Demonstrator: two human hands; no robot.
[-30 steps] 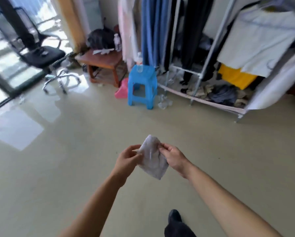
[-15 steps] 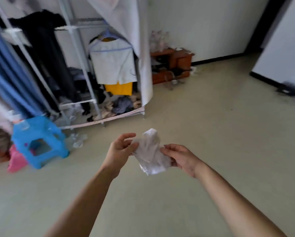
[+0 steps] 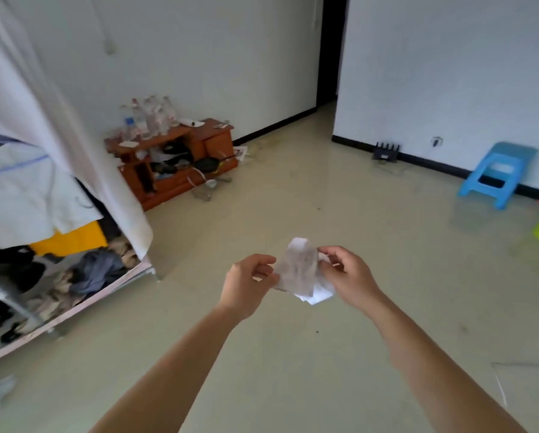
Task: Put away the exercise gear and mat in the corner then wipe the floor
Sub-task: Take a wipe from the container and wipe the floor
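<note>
A rack (image 3: 74,270) is standing along the floor's (image 3: 293,198) left edge, with a white cover hanging over it. Past it, a cabinet (image 3: 218,145) is sitting at the floor's far edge against the wall, carrying bottles (image 3: 149,117) on top. The left hand (image 3: 246,285) is pinching the cloth's (image 3: 298,270) left edge between thumb and curled fingers. The cloth is hanging in the air between the two hands, above the middle of the floor and touching nothing else. It is looking thin, white and crumpled, greyish across its upper face, with a cleaner folded corner poking out at the lower right. The right hand (image 3: 349,276) is gripping its right side, fingers curled around it. Both bare forearms are reaching forward, the hands level and close together. A blue stool (image 3: 496,173) is standing at the floor's right edge by the wall.
</note>
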